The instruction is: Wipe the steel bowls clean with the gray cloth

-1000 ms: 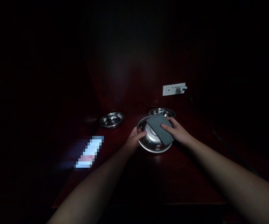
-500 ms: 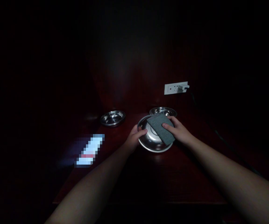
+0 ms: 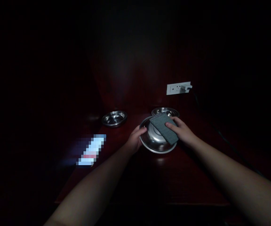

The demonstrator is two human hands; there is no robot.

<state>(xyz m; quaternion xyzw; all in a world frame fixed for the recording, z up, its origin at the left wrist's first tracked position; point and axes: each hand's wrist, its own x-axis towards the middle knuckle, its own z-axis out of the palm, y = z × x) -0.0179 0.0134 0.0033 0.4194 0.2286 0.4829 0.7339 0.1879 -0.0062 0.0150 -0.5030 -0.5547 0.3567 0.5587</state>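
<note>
A shiny metal bowl (image 3: 153,139) is held tilted over the dark red table, its underside towards me. My left hand (image 3: 135,138) grips the bowl's left rim, thumb on the outer surface. In my right hand (image 3: 179,130) is a grey-green cloth (image 3: 164,128), folded flat and lying across the bowl's upper right side. The thumb presses on the cloth; the other fingers are partly hidden behind it. Just behind the held bowl rests another metal dish (image 3: 165,111), partly covered by the cloth and bowl.
A second metal dish (image 3: 114,119) stands at the back left of the table (image 3: 173,182). A lit, pixelated rectangle (image 3: 92,150) lies near the left edge. On the back wall is a socket plate (image 3: 178,88) with a plug; a dark cable (image 3: 229,144) runs along the right.
The cloth has shifted slightly up and right with my right hand. My left thumb has moved a little towards the bowl's rim. The whole view has shifted slightly.
</note>
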